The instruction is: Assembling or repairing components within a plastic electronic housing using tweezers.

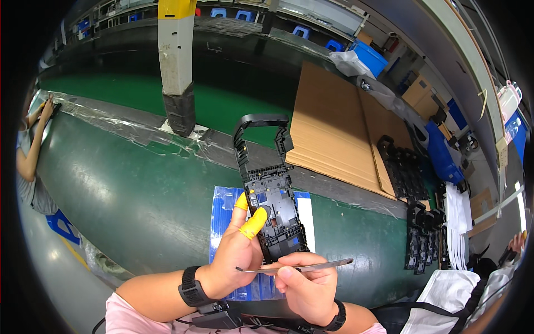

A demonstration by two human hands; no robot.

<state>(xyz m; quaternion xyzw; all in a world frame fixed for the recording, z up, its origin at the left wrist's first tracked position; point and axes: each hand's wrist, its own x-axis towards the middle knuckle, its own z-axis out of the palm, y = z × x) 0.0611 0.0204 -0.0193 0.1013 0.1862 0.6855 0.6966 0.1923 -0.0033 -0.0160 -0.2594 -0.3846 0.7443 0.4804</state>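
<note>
My left hand (236, 253), with yellow finger cots on its thumb and a finger, is closed round the lower part of a black plastic housing (276, 209). The housing is held up and slightly tilted, and an open looped frame forms its far end. Between the thumb and fingers of my right hand (307, 286) lies a pair of slim metal tweezers (328, 264), pointing left, just below the housing's near end. A tiny dark bit shows at the tweezers' tip; what it is, I cannot tell. Under my hands lies a blue sheet (221, 214) with a white strip (306, 214).
A green worktable (139, 195) spreads around me, a post (177, 72) rising beyond it. Flat cardboard (331, 122) lies at the back right. Several black housings (423, 236) stand at the right beside white sheets (456, 222). Another person's arm (36, 142) reaches in at far left.
</note>
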